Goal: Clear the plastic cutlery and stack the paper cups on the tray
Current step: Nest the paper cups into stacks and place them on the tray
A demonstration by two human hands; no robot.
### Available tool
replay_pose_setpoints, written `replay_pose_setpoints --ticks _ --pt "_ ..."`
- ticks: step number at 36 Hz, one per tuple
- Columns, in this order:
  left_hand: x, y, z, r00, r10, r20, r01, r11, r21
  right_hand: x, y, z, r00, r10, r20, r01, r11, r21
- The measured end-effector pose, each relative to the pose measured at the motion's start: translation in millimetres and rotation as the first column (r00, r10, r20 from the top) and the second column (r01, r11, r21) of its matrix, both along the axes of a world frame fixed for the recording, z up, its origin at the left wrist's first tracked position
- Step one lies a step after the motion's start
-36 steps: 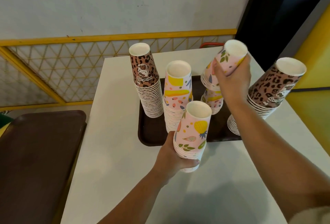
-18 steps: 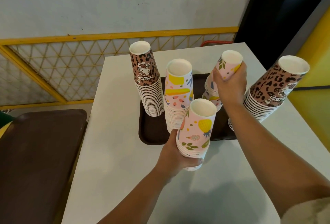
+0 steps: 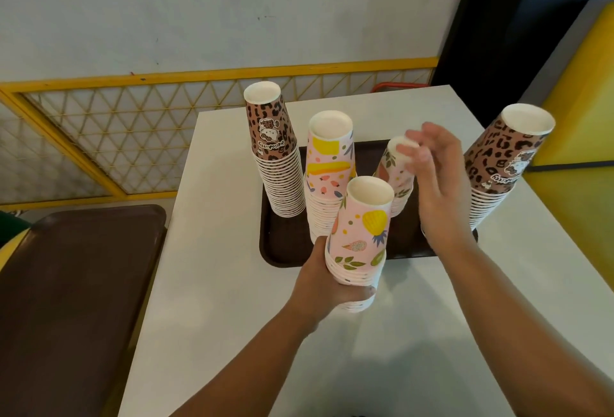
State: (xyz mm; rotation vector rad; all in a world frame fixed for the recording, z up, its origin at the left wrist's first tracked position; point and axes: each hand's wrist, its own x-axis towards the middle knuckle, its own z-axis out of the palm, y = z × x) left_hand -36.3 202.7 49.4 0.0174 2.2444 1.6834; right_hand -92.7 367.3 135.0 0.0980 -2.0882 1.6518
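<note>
While the left hand (image 3: 320, 278) grips pink fruit-printed upturned cups (image 3: 360, 233), the right hand (image 3: 432, 177) hovers spread

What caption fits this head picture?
Left hand grips pink fruit-print paper cup stack; right hand hovers over brown tray.

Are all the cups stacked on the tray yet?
Not quite. Four stacks stand on the tray. The left hand grips a pink stack above the table; the right hand sits open by the short stack. No cutlery shows.
</note>
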Motion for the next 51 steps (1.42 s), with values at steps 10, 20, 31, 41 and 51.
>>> replay_pose_setpoints --ticks 10,20,31,41,51 --pt "4.2 8.3 5.3 1.0 0.021 0.004 -0.021 1.0 0.018 45.2 -3.2 -3.8 0.868 0.293 0.401 -0.385 0.907 0.169" --pt "7.8 7.2 9.8 1.0 0.015 -0.015 -0.015 1.0 0.009 47.2 -4.1 10.3 0.925 0.21 0.317 -0.28 0.94 0.194" --pt "5.9 2.5 8.0 0.999 0.013 0.042 -0.012 1.0 -0.024 20.7 8.5 32.7 0.949 0.169 0.266 -0.112 0.97 -0.217" --pt "1.5 0.9 4.9 0.999 0.006 0.038 -0.004 0.998 -0.067 -46.1 18.0 52.1 0.967 -0.252 0.028 0.252 0.968 0.006" --pt "-2.3 1.3 2.0 0.999 -0.009 0.031 0.011 0.998 -0.061 -83.3 7.4 3.2 0.956 -0.282 0.078 0.254 0.933 0.255"
